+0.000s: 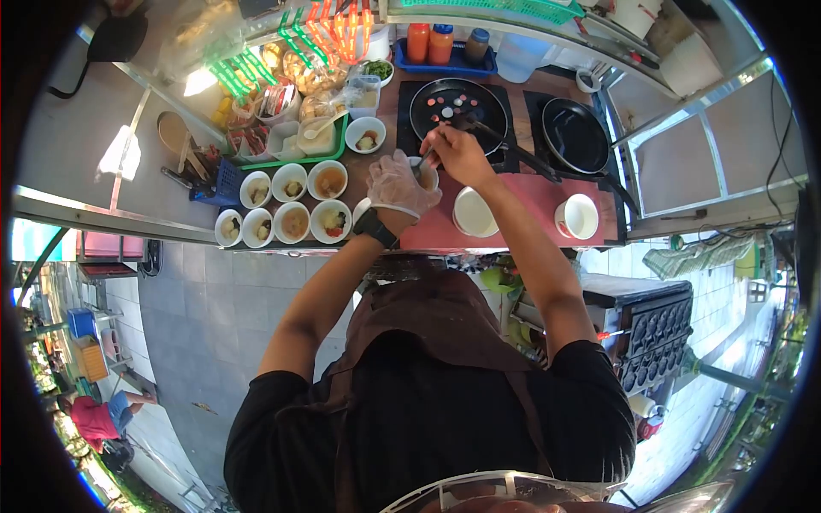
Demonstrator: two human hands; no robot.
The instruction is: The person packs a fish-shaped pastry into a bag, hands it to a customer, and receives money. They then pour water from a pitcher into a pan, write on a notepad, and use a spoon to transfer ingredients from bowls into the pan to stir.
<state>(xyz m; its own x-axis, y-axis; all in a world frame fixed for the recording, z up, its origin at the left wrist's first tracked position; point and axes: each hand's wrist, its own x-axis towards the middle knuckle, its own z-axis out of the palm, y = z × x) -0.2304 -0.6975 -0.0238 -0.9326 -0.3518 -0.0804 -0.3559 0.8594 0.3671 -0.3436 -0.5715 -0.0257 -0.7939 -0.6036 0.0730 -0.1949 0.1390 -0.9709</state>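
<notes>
My left hand (pixel 400 183), in a clear plastic glove, is closed on the side of a small white bowl (pixel 429 178) at the counter's front. Bare and closed, my right hand (pixel 457 156) grips a thin metal utensil (pixel 423 162) that reaches down into this bowl; its lower end is hidden. Just beyond sits a black frying pan (pixel 457 98) with small pink and white slices in it. A dark spatula (pixel 469 121) rests over the pan's near edge. Several white bowls with food (pixel 293 221) stand in rows left of my left hand.
Two white cups (pixel 475 212) (pixel 577 217) stand on the red mat (pixel 530 192). A second black pan (pixel 575 135) is at the right. Sauce bottles (pixel 440 44) fill a blue tray behind. A green tray (pixel 338 145) holds containers. Someone in red (pixel 92 419) sits at far left.
</notes>
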